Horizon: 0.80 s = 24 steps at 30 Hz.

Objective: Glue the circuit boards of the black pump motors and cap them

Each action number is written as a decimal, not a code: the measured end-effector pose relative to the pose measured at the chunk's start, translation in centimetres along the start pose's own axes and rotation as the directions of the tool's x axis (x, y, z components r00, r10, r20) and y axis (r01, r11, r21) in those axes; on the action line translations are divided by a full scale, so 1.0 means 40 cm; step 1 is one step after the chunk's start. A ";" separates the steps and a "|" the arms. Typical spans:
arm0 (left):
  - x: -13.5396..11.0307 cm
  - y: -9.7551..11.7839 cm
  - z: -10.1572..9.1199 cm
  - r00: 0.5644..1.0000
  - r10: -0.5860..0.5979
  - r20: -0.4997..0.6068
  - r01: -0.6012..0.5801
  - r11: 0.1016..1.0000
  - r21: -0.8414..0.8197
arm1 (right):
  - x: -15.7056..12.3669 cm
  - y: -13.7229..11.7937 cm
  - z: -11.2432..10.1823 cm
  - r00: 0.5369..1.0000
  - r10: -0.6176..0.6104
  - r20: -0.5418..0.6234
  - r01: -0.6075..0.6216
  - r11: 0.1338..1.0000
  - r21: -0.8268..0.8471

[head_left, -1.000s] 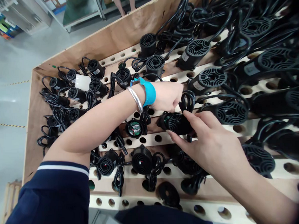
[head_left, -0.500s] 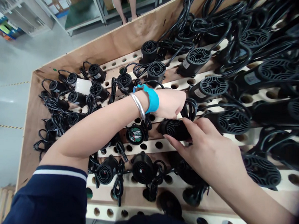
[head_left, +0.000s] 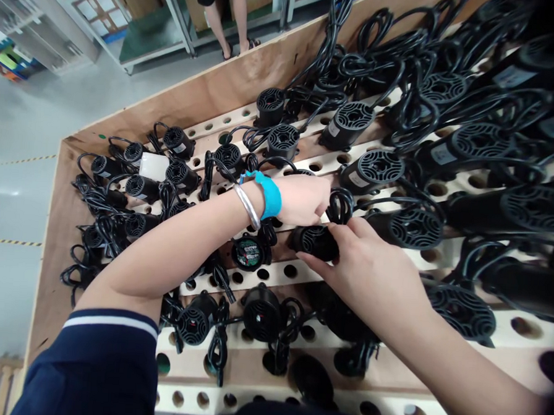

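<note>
My right hand [head_left: 371,268] is closed on a black cylindrical unit [head_left: 315,240] with a slotted end cap, thumb on the near side and fingers on the far side. The unit lies tilted in the wooden rack. My left hand [head_left: 303,199], with a blue wristband [head_left: 271,195] and a silver bangle [head_left: 247,206], reaches across just beyond it. Its fingers are curled beside a coiled black cable [head_left: 341,204]; what they hold is hidden. Left of the held unit sits an uncapped unit [head_left: 248,252] showing a green circuit board.
Several similar black units with bundled cables stand in the perforated wooden strips [head_left: 264,272] of a large wooden crate [head_left: 218,83]. A white block [head_left: 153,166] rests among units at the left. Beyond the crate wall, a person's legs [head_left: 226,19] stand by a shelf [head_left: 150,43].
The view has shifted slightly, so hands and nearby units appear a little further left. Both hands keep nearly the same pose, the right one still on the same unit.
</note>
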<state>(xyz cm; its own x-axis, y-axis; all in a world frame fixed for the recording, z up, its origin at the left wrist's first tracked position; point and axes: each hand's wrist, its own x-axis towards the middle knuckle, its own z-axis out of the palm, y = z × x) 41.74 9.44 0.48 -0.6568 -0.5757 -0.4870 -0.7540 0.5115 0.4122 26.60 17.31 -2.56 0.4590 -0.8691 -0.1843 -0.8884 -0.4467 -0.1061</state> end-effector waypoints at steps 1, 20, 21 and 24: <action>-0.013 0.011 0.002 0.999 -0.033 -0.029 0.034 0.999 0.013 | 0.002 0.000 -0.002 1.000 -0.001 0.005 0.001 1.000 0.002; -0.092 0.080 0.134 0.853 -0.512 -0.099 0.377 0.736 -0.562 | 0.014 0.005 -0.005 0.997 -0.030 0.071 0.032 0.999 -0.025; -0.090 0.076 0.132 0.858 -0.508 -0.075 0.371 0.715 -0.593 | 0.013 0.006 -0.004 0.997 -0.043 0.067 0.046 0.998 -0.032; -0.085 0.061 0.133 0.867 -0.497 -0.031 0.357 0.664 -0.657 | 0.011 0.012 0.004 0.996 -0.087 0.032 0.088 0.995 -0.055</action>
<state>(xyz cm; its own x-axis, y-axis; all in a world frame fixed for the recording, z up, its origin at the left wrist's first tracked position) 42.20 16.04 -0.98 -0.1951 -0.7731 -0.6035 -0.7426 -0.2855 0.6059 26.39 16.75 -2.82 0.5344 -0.8198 -0.2059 -0.8435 -0.5328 -0.0677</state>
